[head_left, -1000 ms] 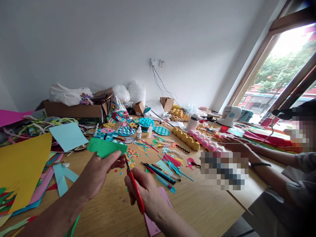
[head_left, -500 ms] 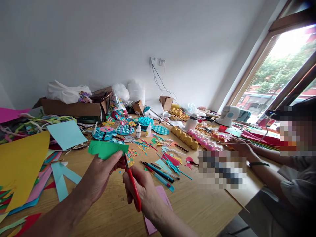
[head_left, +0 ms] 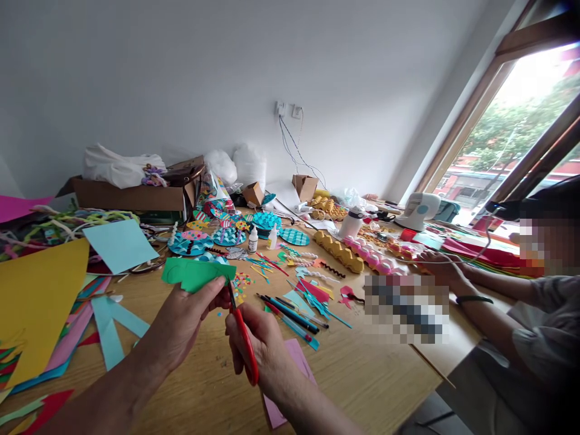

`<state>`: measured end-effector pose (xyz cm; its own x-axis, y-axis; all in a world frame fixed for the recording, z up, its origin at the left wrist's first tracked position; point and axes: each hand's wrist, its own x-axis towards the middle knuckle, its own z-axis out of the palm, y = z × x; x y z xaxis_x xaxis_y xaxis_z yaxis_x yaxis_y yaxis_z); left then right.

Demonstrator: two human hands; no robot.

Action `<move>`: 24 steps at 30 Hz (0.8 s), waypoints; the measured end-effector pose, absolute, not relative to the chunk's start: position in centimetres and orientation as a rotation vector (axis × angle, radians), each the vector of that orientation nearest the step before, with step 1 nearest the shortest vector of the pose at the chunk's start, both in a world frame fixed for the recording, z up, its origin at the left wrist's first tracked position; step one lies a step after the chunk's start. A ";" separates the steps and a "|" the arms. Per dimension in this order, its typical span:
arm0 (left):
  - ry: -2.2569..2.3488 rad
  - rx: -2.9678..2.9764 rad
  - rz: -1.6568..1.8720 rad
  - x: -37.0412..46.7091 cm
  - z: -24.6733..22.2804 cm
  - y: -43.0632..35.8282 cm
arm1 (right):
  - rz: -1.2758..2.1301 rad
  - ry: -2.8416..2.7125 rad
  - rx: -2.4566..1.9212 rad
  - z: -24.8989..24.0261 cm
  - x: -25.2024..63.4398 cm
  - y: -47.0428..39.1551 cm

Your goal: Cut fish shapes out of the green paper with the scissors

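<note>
Between the thumb and fingers of my left hand [head_left: 194, 314] is a piece of green paper [head_left: 193, 273] with an uneven lower edge, held above the table. My right hand [head_left: 258, 338] is closed around red-handled scissors [head_left: 247, 347]. Their dark blades point up and touch the right end of the green paper, close to my left thumb tip. Under my right wrist lies a pink sheet [head_left: 296, 362], partly covered by the forearm. Several pens and pencils [head_left: 294, 314] rest just right of the scissors.
Yellow [head_left: 40, 302] and light blue paper [head_left: 120, 244] lie on the left. Behind are two small glue bottles [head_left: 252, 240], blue paper discs [head_left: 294, 237], egg-carton strips [head_left: 339, 251] and a white bottle [head_left: 351, 223]. At right, another person's hands [head_left: 441, 272] rest on the table.
The view has shifted very slightly. Both hands, the green paper and the scissors keep nearly the same position.
</note>
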<state>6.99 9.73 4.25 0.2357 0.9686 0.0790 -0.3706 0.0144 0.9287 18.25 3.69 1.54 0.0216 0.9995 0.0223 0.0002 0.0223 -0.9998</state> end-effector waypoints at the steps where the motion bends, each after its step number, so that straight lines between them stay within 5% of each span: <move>1: 0.740 1.057 1.207 7.0 4.3 9.7 | 1.178 -1.203 -1.203 1.5 18.3 3.7; 24: 0.693 1.156 1.059 6.2 4.0 10.2 | 1.176 -1.216 -1.295 1.7 19.1 3.3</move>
